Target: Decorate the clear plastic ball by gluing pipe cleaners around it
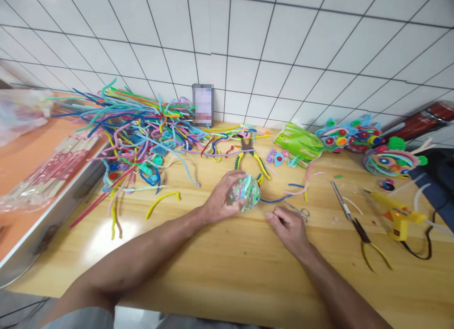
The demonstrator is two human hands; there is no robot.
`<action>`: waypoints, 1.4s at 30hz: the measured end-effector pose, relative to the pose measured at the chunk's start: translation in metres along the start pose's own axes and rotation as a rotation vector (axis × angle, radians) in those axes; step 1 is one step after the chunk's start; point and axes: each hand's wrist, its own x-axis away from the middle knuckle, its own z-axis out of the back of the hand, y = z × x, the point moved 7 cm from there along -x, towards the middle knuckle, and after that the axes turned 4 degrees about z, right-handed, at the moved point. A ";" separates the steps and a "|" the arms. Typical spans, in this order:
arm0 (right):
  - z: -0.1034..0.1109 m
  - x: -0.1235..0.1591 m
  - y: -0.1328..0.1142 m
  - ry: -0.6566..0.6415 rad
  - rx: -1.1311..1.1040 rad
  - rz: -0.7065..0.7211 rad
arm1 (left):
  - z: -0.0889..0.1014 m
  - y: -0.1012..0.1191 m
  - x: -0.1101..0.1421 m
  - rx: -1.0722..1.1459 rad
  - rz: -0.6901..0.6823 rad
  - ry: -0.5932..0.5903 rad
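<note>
My left hand (223, 196) is wrapped round a see-through ball (251, 192) full of multicoloured bits, held just above the wooden table. Fingers cover its left side. To its right, my right hand (291, 229) is closed, its thumb against curled fingers; whatever it may hold is hidden. Behind that hand lies a small pair of scissors (304, 212). A blue pipe cleaner (280, 199) stretches rightward from beside the ball. Just beyond the ball, pliers with yellow-green handles (247, 146) rest with their jaws pointing away from me.
A big heap of pipe cleaners (142, 116) covers the back left. A phone (203, 105) leans on the tiled wall. Rightward are a green packet (298, 142), decorated round crafts (390, 161), yellow-handled pliers (365, 239), a utility knife (341, 200) and a yellow glue gun (397, 215).
</note>
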 end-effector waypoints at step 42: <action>0.005 0.014 0.046 0.014 0.120 -0.264 | -0.021 -0.006 -0.012 -0.112 0.149 0.036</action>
